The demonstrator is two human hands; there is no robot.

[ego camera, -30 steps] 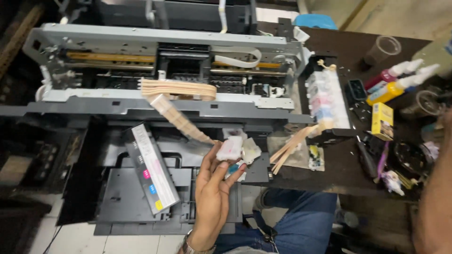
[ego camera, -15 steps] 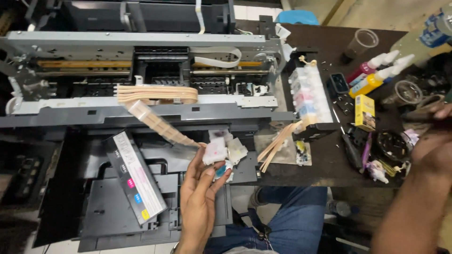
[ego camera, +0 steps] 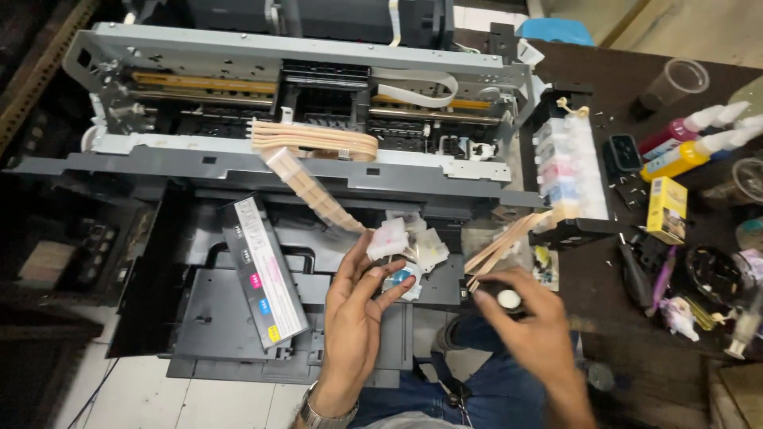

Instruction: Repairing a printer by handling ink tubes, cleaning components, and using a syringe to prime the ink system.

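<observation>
L hand is up, fingers half-curled, pinching a cluster of small translucent ink dampers w/ pink, yellow and blue tints, held just above the printer's black front tray. A flat band of beige ink tubes runs from the cluster up to the opened printer, whose cover is off and carriage rail exposed. R hand is closed around a small black bottle w/ a white cap, just beside the cluster, to its right. On the tray lies a long grey strip label, tilted, w/ small magenta, blue and yellow squares along one edge. Right of the printer sits an external ink tank block, clear, w/ coloured levels inside. Further right on the dark table: ink refill bottles (red, yellow) lying w/ white nozzles, and a small yellow box standing near them; a clear plastic cup at the back.
</observation>
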